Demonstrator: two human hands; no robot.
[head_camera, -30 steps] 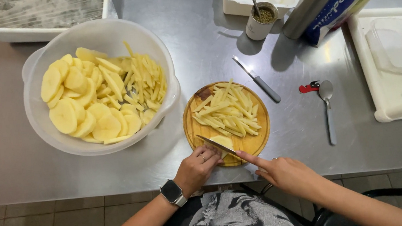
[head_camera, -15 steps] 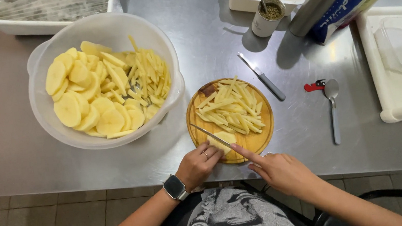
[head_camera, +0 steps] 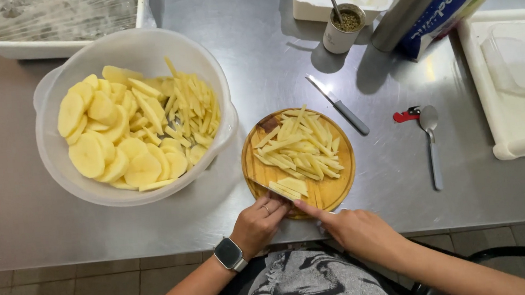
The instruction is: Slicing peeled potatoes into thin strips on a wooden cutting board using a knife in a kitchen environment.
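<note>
A round wooden cutting board (head_camera: 337, 188) lies on the steel counter, covered with potato sticks (head_camera: 298, 147). At its near edge lie a few flat potato slices (head_camera: 293, 185). My right hand (head_camera: 354, 228) grips a knife (head_camera: 270, 190), index finger stretched along it, blade angled up-left across the slices. My left hand (head_camera: 258, 223), with a watch on the wrist, is curled at the board's near rim, fingertips against the slices beside the blade.
A large white bowl (head_camera: 59, 167) of potato slices and sticks stands left of the board. A grey-handled knife (head_camera: 338, 105), a spoon (head_camera: 432, 141), a metal cup (head_camera: 342, 27), a steel flask (head_camera: 412, 1) and white trays (head_camera: 518, 136) sit behind and right.
The knife blade has shifted slightly along the slices at the board's near edge. Both hands stay in the same spot.
</note>
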